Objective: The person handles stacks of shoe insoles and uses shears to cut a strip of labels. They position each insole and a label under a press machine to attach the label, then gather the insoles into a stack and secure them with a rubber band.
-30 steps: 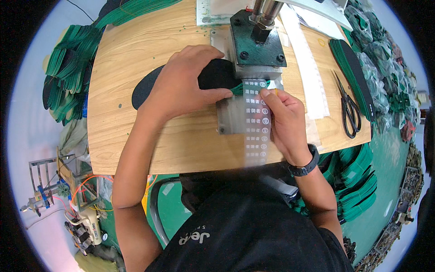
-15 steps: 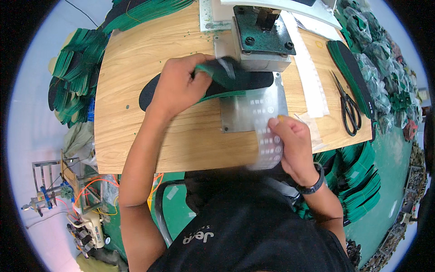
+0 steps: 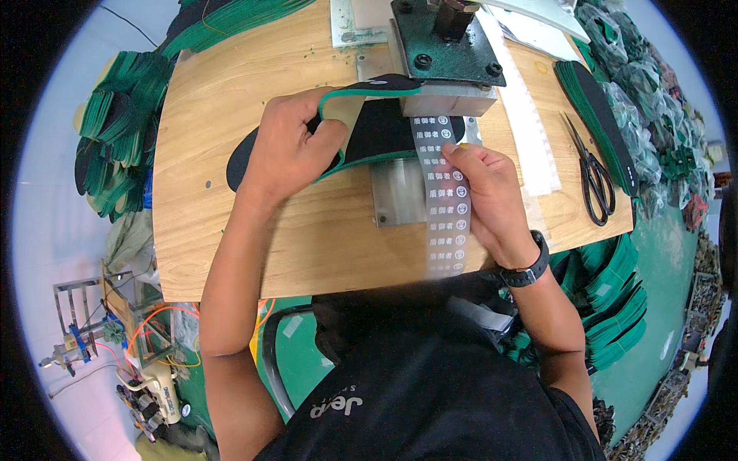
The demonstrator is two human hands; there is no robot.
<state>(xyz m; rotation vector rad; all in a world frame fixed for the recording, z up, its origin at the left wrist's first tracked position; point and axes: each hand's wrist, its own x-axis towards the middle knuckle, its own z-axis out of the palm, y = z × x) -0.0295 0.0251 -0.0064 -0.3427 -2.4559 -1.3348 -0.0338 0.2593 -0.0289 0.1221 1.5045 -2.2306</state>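
My left hand [image 3: 296,142] is closed on the edge of a black insole with a green rim [image 3: 384,84], lifting it so its pale underside shows. Beneath it a black insole surface [image 3: 377,131] lies over the metal base plate [image 3: 401,201]; whether these are one or two insoles I cannot tell. In my right hand [image 3: 490,196] a clear strip with rows of white printed marks [image 3: 446,211] is pinched between thumb and fingers. The strip's far end lies across the insole, right by the metal press block [image 3: 453,101]. Its near end hangs over the table edge.
Black-handled scissors [image 3: 592,180] and stacked insoles [image 3: 596,115] lie on the wooden table [image 3: 207,253] at right. White strip material [image 3: 530,138] runs beside the press. More insole stacks stand left [image 3: 123,131] and below right [image 3: 607,300]. Filled plastic bags [image 3: 646,100] line the far right.
My right hand has moved slightly up and left, bringing the strip across the insole up to the press block. The lifted insole part now arches closer to the block, its pale underside more exposed.
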